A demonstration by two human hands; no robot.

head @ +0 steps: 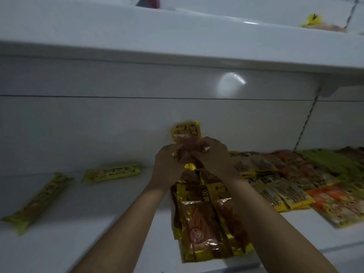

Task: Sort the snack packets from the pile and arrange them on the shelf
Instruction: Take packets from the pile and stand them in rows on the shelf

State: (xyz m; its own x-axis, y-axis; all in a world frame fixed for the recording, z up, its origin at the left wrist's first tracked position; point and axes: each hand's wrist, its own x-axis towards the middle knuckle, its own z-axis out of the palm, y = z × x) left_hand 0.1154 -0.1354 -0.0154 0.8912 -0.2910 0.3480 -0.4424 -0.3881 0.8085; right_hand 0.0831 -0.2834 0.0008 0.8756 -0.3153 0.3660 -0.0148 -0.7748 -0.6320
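My left hand (168, 164) and right hand (213, 154) both pinch one yellow snack packet (186, 132) above the row of same packets (201, 217) on the shelf (94, 217), so next I must probably lay it neatly there

A white shelf (98, 223) was loaded with several groups of snack packets. A stack of yellow-and-brown packets (204, 219) was laid near its front edge. Left of that stack and further back, a green bar (112, 172) was placed lengthwise close to the back wall. Further left of the stack, a second green bar (37, 201) was set at a slant. Right of the stack, a mixed pile was spread: yellow striped packets (281, 194) just beside the stack, orange packets (338, 203) beyond them, green packets (331, 158) further back. Above the stack, an upper shelf (177, 36) was fixed, with a small yellow packet (313, 20) placed on it far to the right.
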